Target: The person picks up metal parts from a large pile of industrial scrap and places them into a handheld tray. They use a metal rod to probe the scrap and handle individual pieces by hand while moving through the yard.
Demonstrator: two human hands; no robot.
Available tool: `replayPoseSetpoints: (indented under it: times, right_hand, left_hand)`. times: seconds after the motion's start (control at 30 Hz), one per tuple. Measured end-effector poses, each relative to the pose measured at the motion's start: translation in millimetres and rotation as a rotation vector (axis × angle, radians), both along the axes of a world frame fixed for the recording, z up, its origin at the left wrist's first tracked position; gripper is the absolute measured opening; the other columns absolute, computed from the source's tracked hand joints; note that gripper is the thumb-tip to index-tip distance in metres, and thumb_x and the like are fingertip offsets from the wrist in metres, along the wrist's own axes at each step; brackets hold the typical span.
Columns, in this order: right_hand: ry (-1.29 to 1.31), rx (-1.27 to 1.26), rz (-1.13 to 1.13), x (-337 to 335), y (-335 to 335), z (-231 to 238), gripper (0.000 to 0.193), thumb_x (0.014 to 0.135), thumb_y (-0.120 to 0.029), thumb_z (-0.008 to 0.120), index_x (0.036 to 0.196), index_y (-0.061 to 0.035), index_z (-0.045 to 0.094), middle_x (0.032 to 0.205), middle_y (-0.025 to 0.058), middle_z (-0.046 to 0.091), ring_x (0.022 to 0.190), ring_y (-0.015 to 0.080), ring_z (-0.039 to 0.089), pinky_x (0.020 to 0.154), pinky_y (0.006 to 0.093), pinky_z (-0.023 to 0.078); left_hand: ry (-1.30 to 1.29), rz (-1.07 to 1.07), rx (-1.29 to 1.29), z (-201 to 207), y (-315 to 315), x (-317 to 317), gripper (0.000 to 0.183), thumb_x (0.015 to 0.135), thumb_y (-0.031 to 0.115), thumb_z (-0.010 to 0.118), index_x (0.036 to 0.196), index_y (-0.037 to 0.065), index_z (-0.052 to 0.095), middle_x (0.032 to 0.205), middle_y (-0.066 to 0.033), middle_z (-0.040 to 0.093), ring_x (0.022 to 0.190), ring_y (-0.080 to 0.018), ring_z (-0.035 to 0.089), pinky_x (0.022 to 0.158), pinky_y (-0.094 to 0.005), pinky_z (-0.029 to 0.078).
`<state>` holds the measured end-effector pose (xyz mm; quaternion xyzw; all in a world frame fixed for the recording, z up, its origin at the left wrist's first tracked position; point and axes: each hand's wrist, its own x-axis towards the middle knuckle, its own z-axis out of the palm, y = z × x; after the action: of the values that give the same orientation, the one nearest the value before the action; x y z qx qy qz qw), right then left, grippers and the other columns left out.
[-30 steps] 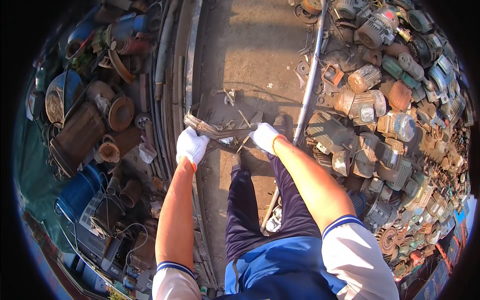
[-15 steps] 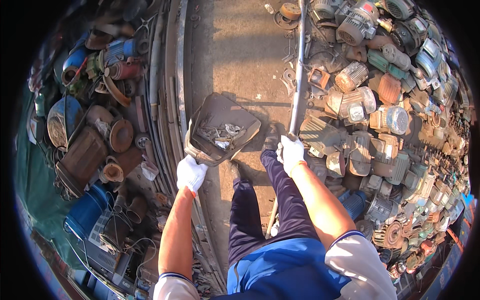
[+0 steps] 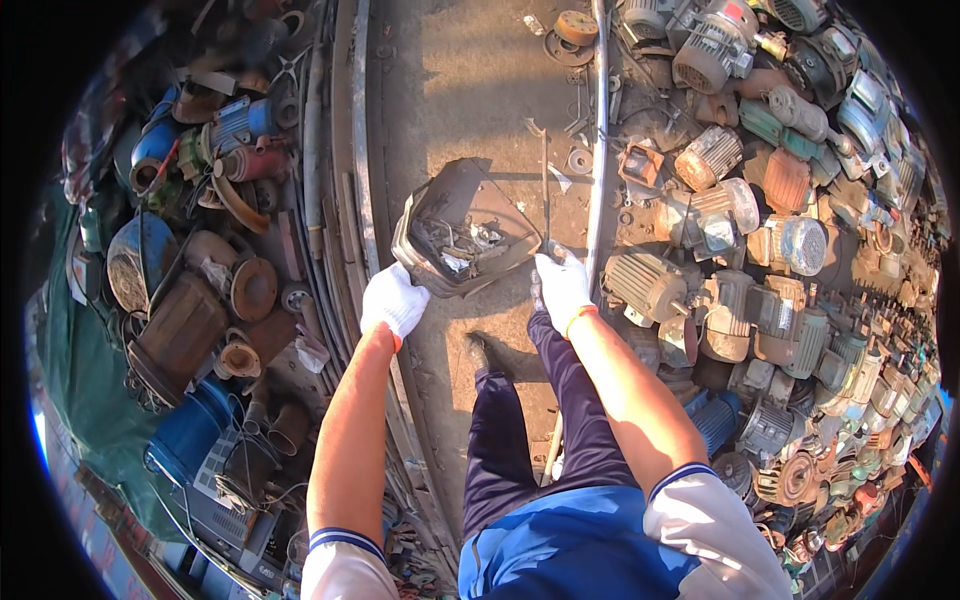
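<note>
My left hand, in a white glove, is closed on the near left rim of a dark, dirty, angular bin. Small scrap, with pale shreds among it, lies inside the tilted bin. At the bin's right corner is my gloved right hand, its fingers closed. A thin brown rod runs up from these fingers and appears held in them; whether they also grip the bin's corner is hard to tell. Beside the rod shows a small white scrap.
Old electric motors are heaped along the right. Pumps, flanges and a blue drum crowd the left, near a green sheet. Long metal rails and a pale pole border the dusty walkway. Washers lie beside the pole.
The bin and my left hand have moved slightly right and away. My right hand has moved from beside the pole to the bin's right corner. The rod and white scrap now show.
</note>
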<state>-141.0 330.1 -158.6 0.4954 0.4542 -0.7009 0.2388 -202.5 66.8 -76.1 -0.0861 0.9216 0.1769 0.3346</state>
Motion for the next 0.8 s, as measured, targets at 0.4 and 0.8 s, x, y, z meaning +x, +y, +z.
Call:
replayPoseSetpoints:
  times: [0.4,0.8]
  right_hand:
    - [-0.066,0.341,0.177,54,-7,-59,0.051,0.103,-0.016,0.061,0.153,-0.0054,0.051,0.087,0.0111,0.069,0.050,0.0188,0.059,0.042,0.0357,0.048]
    - [-0.168,-0.114,0.129,14,-6,7,0.054,0.103,-0.012,0.062,0.155,-0.0038,0.048,0.094,0.0125,0.070,0.059,0.0213,0.062,0.051,0.0386,0.051]
  left_hand:
    - [-0.019,0.034,-0.013,-19,9,0,0.034,0.085,0.032,0.074,0.102,0.003,0.077,0.099,-0.0241,0.075,0.100,-0.0422,0.072,0.085,-0.0464,0.058]
    - [0.014,0.065,0.056,-26,-1,1,0.026,0.087,0.023,0.073,0.104,0.004,0.077,0.098,-0.0205,0.077,0.099,-0.0385,0.074,0.083,-0.0423,0.058]
